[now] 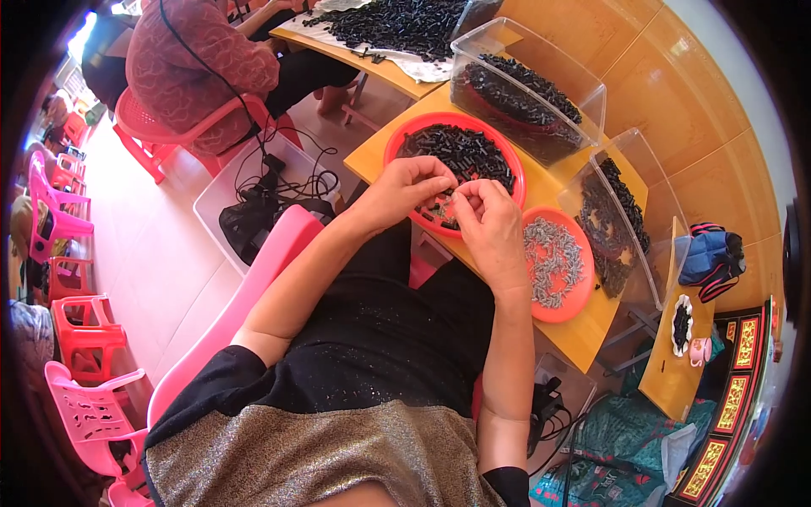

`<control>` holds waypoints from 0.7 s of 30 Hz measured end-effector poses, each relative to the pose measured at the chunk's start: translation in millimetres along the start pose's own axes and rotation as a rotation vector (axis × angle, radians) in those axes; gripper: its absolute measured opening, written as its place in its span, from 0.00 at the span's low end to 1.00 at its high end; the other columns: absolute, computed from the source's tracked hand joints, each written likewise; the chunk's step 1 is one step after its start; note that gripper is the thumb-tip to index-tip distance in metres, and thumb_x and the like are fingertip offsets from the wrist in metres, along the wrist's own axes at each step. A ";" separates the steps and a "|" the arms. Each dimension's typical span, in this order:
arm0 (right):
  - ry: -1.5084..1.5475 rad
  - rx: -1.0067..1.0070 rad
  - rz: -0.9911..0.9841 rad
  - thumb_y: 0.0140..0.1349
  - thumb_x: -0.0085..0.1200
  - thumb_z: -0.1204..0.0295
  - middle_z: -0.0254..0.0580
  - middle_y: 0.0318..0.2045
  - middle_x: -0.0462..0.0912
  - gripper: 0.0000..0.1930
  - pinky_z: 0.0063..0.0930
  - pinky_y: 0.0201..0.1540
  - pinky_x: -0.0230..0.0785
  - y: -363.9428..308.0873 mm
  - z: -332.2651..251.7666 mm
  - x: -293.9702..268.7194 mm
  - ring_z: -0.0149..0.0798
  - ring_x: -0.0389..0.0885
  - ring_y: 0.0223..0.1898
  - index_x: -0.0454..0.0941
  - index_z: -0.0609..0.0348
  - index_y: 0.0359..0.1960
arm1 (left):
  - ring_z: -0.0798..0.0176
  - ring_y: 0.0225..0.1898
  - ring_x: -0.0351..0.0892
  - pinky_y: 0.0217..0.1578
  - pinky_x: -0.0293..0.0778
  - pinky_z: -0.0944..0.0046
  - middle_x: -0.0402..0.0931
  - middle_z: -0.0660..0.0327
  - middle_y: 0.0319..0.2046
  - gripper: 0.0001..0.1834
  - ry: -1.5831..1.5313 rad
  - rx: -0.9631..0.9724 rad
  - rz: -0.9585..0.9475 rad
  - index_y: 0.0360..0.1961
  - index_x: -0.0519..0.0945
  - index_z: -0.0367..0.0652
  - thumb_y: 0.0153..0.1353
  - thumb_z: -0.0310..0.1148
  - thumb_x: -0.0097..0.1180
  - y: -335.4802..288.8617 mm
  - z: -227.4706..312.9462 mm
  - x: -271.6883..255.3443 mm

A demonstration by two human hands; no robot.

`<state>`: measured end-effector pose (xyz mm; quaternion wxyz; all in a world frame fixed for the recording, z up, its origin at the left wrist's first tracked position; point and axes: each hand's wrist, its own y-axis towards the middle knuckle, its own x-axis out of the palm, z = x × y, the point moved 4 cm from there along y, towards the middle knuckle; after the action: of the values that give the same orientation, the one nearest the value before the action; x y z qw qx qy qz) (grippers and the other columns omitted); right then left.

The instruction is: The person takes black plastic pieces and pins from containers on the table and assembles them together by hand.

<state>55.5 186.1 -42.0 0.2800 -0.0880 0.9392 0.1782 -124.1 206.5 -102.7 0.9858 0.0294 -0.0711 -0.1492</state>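
Note:
My left hand [404,193] and my right hand [493,234] meet fingertip to fingertip above the near rim of a red basin [517,173]. Both are closed in a pinch; what lies between the fingertips is too small and covered to make out. Many short black tube-like pieces [460,152] fill the basin, with a few grey bits near its front edge. Just right of my right hand, a flat orange-red plate [551,313] holds a heap of small grey screw-like pieces [553,260].
Two clear plastic bins [583,127] [667,198] with black pieces stand along the right of the yellow table [583,338]. Another table [405,80] beyond bears a black heap. A person [198,68] sits at the far left, near a box of cables [232,190]. Pink chairs [93,406] line the left.

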 end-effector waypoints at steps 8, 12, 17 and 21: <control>0.273 0.129 0.030 0.71 0.67 0.71 0.42 0.35 0.85 0.09 0.27 0.36 0.78 3.6 17.6 -13.8 0.30 0.84 0.30 0.87 0.67 0.44 | 0.78 0.37 0.81 0.40 0.77 0.74 0.84 0.70 0.40 0.14 -0.150 -0.073 0.022 0.61 0.78 0.42 0.79 0.33 0.61 -0.3 10.3 11.8; 0.304 0.107 -0.024 0.70 0.68 0.71 0.39 0.35 0.85 0.10 0.26 0.35 0.77 2.6 17.1 -13.3 0.28 0.84 0.30 0.88 0.67 0.45 | 0.78 0.35 0.81 0.39 0.77 0.75 0.84 0.70 0.40 0.14 -0.176 -0.097 -0.001 0.60 0.79 0.43 0.78 0.34 0.62 1.1 11.1 14.2; 0.321 0.096 0.065 0.71 0.68 0.71 0.37 0.34 0.87 0.10 0.24 0.35 0.76 4.3 24.7 -10.0 0.26 0.84 0.30 0.88 0.66 0.45 | 0.76 0.37 0.83 0.39 0.79 0.74 0.85 0.69 0.39 0.13 -0.392 -0.137 0.060 0.57 0.82 0.42 0.77 0.34 0.65 3.5 4.7 21.3; 0.501 0.191 0.105 0.73 0.67 0.71 0.33 0.33 0.89 0.09 0.22 0.35 0.75 3.6 18.6 -11.2 0.22 0.82 0.31 0.89 0.65 0.45 | 0.76 0.40 0.84 0.45 0.83 0.73 0.86 0.69 0.43 0.12 -0.588 -0.168 0.084 0.57 0.84 0.43 0.76 0.32 0.65 3.5 -7.5 26.2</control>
<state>73.0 197.4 -49.2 0.0362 -0.0536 0.9950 0.0758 -97.2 202.2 -106.4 0.9272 -0.0997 -0.3420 -0.1159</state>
